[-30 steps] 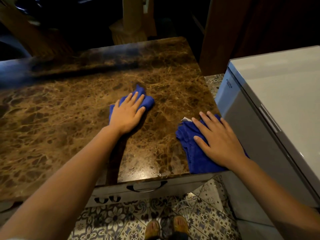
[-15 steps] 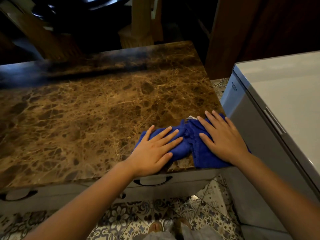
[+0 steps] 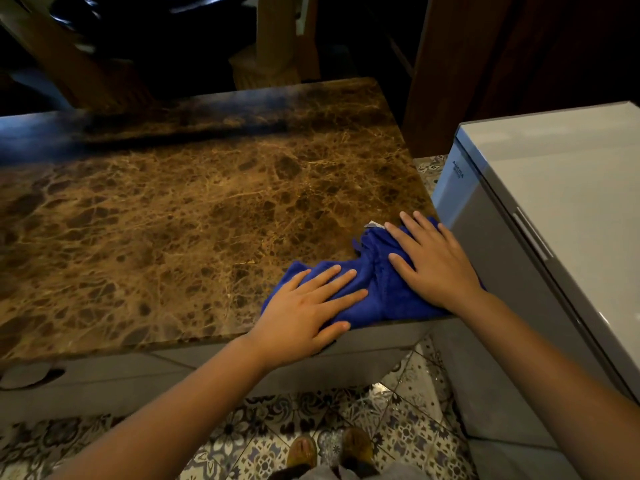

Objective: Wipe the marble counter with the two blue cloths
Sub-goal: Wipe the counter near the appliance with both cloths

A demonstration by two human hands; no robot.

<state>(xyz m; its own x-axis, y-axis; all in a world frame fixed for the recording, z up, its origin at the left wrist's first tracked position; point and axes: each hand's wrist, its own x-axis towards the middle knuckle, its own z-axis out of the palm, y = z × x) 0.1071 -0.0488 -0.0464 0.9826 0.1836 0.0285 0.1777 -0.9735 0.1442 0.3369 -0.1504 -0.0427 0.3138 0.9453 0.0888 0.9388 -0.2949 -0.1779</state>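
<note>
Nearest the camera, the floor [image 3: 398, 403] is laid with patterned tiles in blue, white and dark floral shapes, and two feet in sandals [image 3: 329, 452] stand on it at the bottom edge. Above them runs a plain grey cabinet front [image 3: 173, 386] with a dark cut-out handle at its left end. Two bare forearms reach up over it. The left hand [image 3: 301, 313] lies palm down with its fingers [image 3: 332, 275] flat and slightly fanned, pressing on the left blue cloth [image 3: 282, 271] right at the near edge of the tabletop [image 3: 173, 220]. The right hand [image 3: 436, 265] also lies flat, fingers spread wide, on the right blue cloth [image 3: 381, 268], near the tabletop's near right corner. The two cloths are soft, deep blue, towel-like and rumpled into folds; they touch and bunch together between the hands, so where one ends cannot be told, and a small white tag [image 3: 374, 224] pokes out at the far side. The tabletop is polished brown marble with golden veins and a glossy sheen, darker and bluish toward its far edge. Just beside it on the right stands a smooth pale grey appliance [image 3: 554, 209] with a flat lid. Beyond, the room is dim, with wooden posts [image 3: 277, 36] and a dark wood panel [image 3: 485, 64].
</note>
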